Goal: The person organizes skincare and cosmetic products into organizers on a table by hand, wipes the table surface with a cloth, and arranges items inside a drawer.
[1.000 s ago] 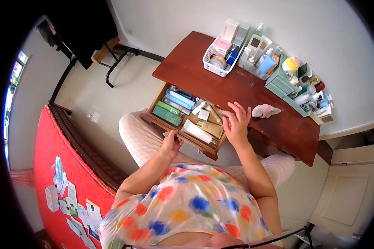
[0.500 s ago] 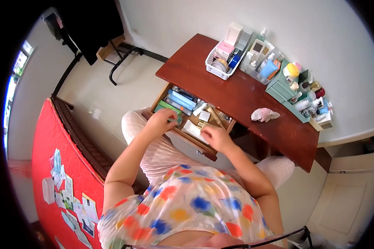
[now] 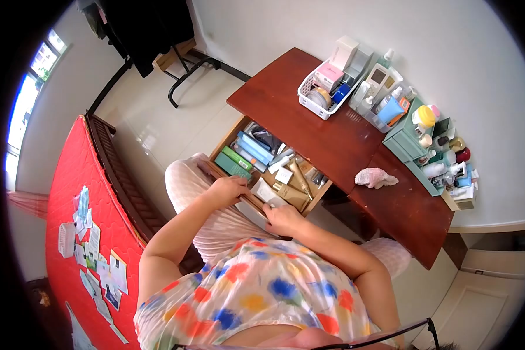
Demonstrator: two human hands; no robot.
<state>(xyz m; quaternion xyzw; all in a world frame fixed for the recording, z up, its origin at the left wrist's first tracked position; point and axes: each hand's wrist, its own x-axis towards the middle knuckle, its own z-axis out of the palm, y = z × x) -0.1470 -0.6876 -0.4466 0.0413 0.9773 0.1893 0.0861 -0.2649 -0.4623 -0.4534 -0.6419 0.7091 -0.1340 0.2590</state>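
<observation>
Pulled out from the dark red desk (image 3: 286, 99) is a wooden drawer (image 3: 252, 202). My left hand (image 3: 227, 192) is closed over the drawer's front edge, left of its middle. On the same edge further right, the fingers of my right hand (image 3: 281, 219) are bent around the wood; their undersides are hidden. Inside the drawer lie green boxes (image 3: 233, 164), blue boxes (image 3: 254, 147), a white tube (image 3: 267, 192), a small white box (image 3: 283, 175), a gold-coloured tube (image 3: 300, 178) and a small gold box (image 3: 290, 195).
On the desk stand a white basket (image 3: 315, 107) of cosmetics, a clear organizer (image 3: 367, 114) with bottles, and a green organizer (image 3: 403, 140). A crumpled pink cloth (image 3: 375, 178) lies near them. Papers and packets are spread on a red mattress (image 3: 70, 175) at left.
Both hands have come down from above the drawer's contents onto its front edge. More of the green boxes and white tube now shows. The camera view has shifted slightly.
</observation>
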